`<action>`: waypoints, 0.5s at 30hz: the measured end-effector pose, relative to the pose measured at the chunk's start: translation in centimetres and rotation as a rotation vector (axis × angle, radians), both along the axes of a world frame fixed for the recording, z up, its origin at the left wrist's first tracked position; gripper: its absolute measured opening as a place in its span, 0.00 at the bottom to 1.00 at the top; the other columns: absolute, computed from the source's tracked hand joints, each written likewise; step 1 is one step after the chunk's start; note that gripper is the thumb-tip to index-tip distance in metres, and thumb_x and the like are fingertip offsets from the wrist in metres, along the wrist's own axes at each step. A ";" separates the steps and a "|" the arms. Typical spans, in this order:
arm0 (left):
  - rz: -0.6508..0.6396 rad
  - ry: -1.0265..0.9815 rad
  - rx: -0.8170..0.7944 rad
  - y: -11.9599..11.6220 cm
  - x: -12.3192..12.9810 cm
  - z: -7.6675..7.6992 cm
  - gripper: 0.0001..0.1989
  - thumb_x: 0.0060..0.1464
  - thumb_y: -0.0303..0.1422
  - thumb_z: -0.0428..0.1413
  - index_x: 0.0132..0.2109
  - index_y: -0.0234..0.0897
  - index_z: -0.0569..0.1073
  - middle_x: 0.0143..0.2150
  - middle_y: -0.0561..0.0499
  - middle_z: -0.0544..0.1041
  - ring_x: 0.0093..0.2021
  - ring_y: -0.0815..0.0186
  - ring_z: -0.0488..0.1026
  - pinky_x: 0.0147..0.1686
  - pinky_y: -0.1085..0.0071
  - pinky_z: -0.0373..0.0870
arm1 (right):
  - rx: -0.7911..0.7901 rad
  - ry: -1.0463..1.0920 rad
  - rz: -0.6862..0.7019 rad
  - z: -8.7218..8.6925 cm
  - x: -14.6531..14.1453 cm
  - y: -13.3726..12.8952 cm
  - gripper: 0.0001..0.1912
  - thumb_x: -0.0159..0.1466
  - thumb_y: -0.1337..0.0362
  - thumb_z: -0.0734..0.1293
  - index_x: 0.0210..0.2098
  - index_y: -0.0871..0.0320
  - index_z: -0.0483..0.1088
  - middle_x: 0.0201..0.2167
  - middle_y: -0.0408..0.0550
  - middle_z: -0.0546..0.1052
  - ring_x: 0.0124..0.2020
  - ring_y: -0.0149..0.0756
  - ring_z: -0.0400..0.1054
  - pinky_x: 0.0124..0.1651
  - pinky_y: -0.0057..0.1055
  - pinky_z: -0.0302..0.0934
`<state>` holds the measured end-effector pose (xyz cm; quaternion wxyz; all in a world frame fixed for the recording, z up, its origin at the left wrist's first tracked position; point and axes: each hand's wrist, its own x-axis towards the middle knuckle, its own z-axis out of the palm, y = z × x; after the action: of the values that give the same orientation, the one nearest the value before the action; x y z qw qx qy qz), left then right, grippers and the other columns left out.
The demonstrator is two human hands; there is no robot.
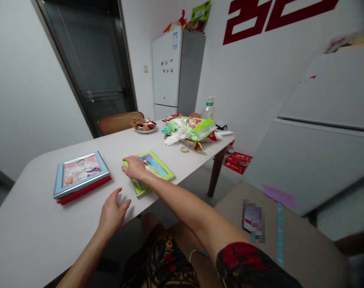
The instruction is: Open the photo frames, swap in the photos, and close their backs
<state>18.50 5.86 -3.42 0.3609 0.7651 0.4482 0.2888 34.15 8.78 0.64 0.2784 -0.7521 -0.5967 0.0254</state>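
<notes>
A green picture frame lies face up on the white table, close to its near edge. My right hand reaches across its left part, hiding some of the picture. Thumb and fingers of that hand are apart, and I cannot tell whether they touch the frame. My left hand is over the table edge, fingers spread and nothing in them. Left of both hands, a light blue picture frame rests on a red frame-like item, mostly covered by it.
Snack packages, a tape roll and a clear bottle crowd the table's far end. A plate holds wrappers. Behind stand a wooden chair and a fridge. A phone-like item lies on a surface at right.
</notes>
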 end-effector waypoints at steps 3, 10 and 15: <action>0.146 -0.238 -0.163 1.8 -2.5 -0.5 0.20 0.38 0.30 0.58 0.43 0.35 0.68 0.46 0.43 0.70 0.50 0.55 0.64 0.49 0.61 0.57 | 0.033 -0.106 0.181 0.3 -5.1 2.2 0.20 0.54 0.58 0.62 0.46 0.56 0.62 0.45 0.48 0.67 0.47 0.39 0.57 0.47 0.37 0.52; 0.408 -0.609 -0.316 4.7 -6.9 -1.2 0.12 0.39 0.27 0.59 0.34 0.32 0.68 0.34 0.44 0.74 0.36 0.62 0.72 0.40 0.66 0.65 | 0.080 -0.271 0.328 -0.6 -10.2 4.1 0.15 0.52 0.67 0.63 0.40 0.57 0.65 0.41 0.51 0.67 0.44 0.40 0.57 0.45 0.38 0.49; 0.413 -0.933 -0.429 3.9 -7.9 -0.1 0.09 0.42 0.32 0.58 0.32 0.31 0.69 0.27 0.47 0.73 0.28 0.66 0.73 0.32 0.69 0.68 | 0.103 -0.326 0.406 -0.6 -11.5 1.6 0.10 0.53 0.68 0.61 0.37 0.57 0.66 0.37 0.49 0.67 0.41 0.38 0.57 0.42 0.34 0.50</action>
<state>10.64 9.79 -3.54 0.6049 0.3614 0.4302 0.5642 22.67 10.36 0.08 0.2057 -0.5960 -0.7729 -0.0712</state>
